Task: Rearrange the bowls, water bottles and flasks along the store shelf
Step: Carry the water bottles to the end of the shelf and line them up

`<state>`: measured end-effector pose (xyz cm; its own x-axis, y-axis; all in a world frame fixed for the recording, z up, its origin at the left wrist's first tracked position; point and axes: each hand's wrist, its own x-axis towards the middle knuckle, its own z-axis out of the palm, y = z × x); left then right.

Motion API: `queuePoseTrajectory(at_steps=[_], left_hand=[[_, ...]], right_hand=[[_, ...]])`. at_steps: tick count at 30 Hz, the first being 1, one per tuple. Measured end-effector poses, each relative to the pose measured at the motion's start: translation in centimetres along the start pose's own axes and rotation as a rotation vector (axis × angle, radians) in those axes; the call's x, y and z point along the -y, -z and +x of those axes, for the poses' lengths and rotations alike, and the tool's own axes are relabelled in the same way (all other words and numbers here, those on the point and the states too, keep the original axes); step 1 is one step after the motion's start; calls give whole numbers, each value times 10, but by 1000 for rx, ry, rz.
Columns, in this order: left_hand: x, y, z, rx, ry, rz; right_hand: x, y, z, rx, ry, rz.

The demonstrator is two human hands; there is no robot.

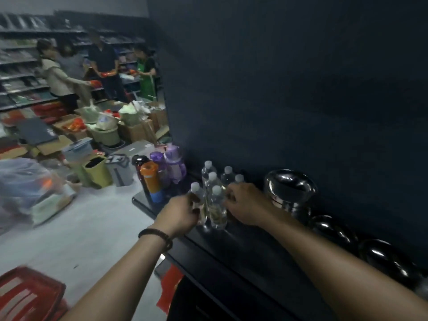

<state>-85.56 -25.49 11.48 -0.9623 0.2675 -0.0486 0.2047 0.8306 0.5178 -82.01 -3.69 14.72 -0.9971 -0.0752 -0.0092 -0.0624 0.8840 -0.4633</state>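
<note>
Several clear water bottles [216,206] with white caps stand clustered on the dark shelf [250,251]. My left hand [181,213] grips the front-left bottle [196,195] from the left. My right hand [246,203] is closed around bottles on the cluster's right side. At the shelf's far left end stand flasks: an orange one [151,180], a dark one [139,163] and two purple ones [172,164]. Right of the bottles, stacked steel bowls [289,188] stand upside down, and more shiny bowls [335,230] run along the back wall toward me.
The dark back panel [301,89] rises behind the shelf. A red basket [25,295] sits on the floor at lower left. Boxes, bins and bags [99,135] crowd the aisle, where several people [102,66] stand at far shelves.
</note>
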Motion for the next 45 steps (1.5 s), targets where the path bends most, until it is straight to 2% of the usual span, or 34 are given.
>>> queuePoseTrajectory(at_steps=[4,9,18,22,30,38,41,45], left_hand=[[38,22,73,-21,-96,-42],[79,23,145,49,-102,-57],[118,3,195,163,-88,-154],[126,4,200,183,-79,-164],[141,7,198,81,-105,-192],[120,30,184,-121,-247,-279],[94,46,174,-180,-360,-382],[49,67,155,-211,-411,-426]], right_hand=[[15,-14,108,-39,-110,-25],[16,-32,217,-25,-206,-66],[-2,-72,304,89,-282,-342],[-9,-80,314,94,-295,-341],[-5,-76,309,72,-220,-367],[44,9,273,-91,-81,-242],[70,49,243,-156,-49,-153],[96,91,188,-200,-4,-146]])
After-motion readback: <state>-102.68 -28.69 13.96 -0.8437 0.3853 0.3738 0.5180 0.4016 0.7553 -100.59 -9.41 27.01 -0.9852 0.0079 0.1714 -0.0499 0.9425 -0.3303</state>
